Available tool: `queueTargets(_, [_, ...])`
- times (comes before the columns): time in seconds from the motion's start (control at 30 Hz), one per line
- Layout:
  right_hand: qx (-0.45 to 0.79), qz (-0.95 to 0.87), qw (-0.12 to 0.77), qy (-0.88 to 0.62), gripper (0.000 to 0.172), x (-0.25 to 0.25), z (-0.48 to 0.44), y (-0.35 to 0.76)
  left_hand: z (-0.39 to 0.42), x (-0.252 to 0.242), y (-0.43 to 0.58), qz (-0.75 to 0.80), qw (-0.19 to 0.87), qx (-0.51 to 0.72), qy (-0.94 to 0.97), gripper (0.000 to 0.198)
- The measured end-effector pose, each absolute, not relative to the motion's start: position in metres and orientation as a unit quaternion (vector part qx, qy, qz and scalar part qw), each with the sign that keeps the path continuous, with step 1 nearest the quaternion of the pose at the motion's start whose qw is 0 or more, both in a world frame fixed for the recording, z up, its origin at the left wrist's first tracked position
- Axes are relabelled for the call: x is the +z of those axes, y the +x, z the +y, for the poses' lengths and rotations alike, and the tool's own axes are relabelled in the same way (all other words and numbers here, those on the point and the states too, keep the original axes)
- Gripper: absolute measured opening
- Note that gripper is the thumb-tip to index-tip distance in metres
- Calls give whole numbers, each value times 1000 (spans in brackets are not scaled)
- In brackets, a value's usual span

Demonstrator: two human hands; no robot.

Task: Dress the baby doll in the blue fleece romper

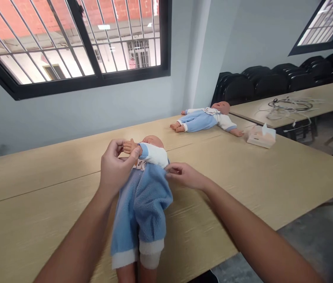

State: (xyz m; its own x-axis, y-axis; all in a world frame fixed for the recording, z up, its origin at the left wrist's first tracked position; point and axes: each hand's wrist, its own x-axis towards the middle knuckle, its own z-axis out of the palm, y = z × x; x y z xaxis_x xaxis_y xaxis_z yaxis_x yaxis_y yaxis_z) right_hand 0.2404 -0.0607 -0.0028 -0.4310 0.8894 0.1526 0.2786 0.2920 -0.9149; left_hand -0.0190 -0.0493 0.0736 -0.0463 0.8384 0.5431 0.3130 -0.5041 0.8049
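Note:
A baby doll (151, 188) in a blue and white fleece outfit lies on the wooden table, its legs toward me and its head at the far end. My left hand (116, 163) is closed around the doll's forearm near its small hand, holding that arm across the chest. At the doll's side, my right hand (185, 175) pinches the edge of the outfit near the waist, with thumb and fingers together. Part of the doll's face is hidden behind its raised arm.
A second baby doll (201, 118) in similar clothes lies farther back on the table (228, 184). Right of it stands a tissue box (262, 135). Tangled cables (291, 106) lie on another table, with stacked black chairs (243, 86) behind. A barred window is in the wall ahead.

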Motion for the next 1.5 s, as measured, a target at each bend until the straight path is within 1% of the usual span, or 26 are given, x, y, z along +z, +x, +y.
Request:
queueTargets(0.13, [503, -678, 354, -403, 34, -12, -57, 243, -48, 74, -20, 444, 228, 575, 648, 28])
queueTargets(0.2, [495, -656, 363, -439, 33, -18, -50, 248, -47, 74, -20, 442, 229, 576, 648, 28])
queueTargets(0.27, [453, -659, 372, -472, 29, -24, -45, 246, -49, 72, -18, 442, 225, 572, 653, 28])
queueTargets(0.4, [319, -689, 373, -534, 13, -32, -52, 229, -61, 66, -3, 438, 204, 540, 690, 28])
queueTargets(0.43, [284, -683, 380, -555, 11, -33, -58, 226, -66, 64, 2, 425, 181, 525, 715, 27])
queueTargets(0.5, [246, -647, 409, -595, 14, -35, -76, 224, -74, 60, 15, 375, 116, 487, 781, 24])
queueTargets(0.53, [258, -620, 430, -604, 18, -36, -86, 225, -78, 58, 23, 342, 84, 457, 817, 21])
queueTargets(0.57, [295, -590, 450, -602, 23, -37, -97, 228, -81, 56, 31, 308, 56, 419, 852, 17])
queueTargets(0.67, [477, -495, 489, -538, 45, -39, -124, 239, -88, 47, 57, 202, -17, 266, 942, 8])
queueTargets(0.73, [555, -448, 502, -489, 55, -39, -134, 246, -92, 40, 73, 143, -62, 179, 971, 8])
queueTargets(0.77, [571, -434, 509, -475, 56, -38, -137, 248, -94, 38, 79, 125, -76, 152, 978, 9])
queueTargets(0.83, [582, -420, 523, -461, 52, -35, -139, 252, -98, 36, 83, 109, -73, 123, 984, 9])
queueTargets(0.9, [577, -423, 526, -461, 51, -34, -138, 255, -106, 40, 75, 110, -41, 117, 986, 11])
queueTargets(0.93, [567, -429, 526, -466, 52, -35, -138, 257, -111, 43, 67, 115, -17, 122, 986, 12])
queueTargets(1.03, [514, -460, 521, -503, 56, -41, -136, 263, -138, 50, 28, 133, 60, 153, 977, 9])
queueTargets(1.13, [410, -512, 503, -562, 44, -47, -141, 268, -180, 45, -14, 140, 93, 151, 974, 12])
queueTargets(1.23, [184, -592, 495, -609, 32, -48, -162, 261, -224, 28, -46, 188, 63, 98, 975, 25])
queueTargets(1.3, [49, -667, 471, -575, 25, -47, -188, 245, -246, 15, -58, 224, 42, 77, 971, 31])
queueTargets(1.33, [18, -714, 449, -537, 21, -46, -203, 234, -253, 9, -61, 239, 32, 75, 968, 33])
queueTargets(1.4, [9, -803, 386, -454, 16, -47, -231, 212, -263, -2, -64, 260, 6, 82, 962, 35])
queueTargets(1.43, [5, -824, 360, -438, 16, -48, -241, 202, -265, -6, -64, 267, -7, 91, 959, 34])
queueTargets(1.5, [-7, -826, 341, -449, 15, -51, -254, 186, -266, -14, -61, 274, -30, 115, 954, 30])
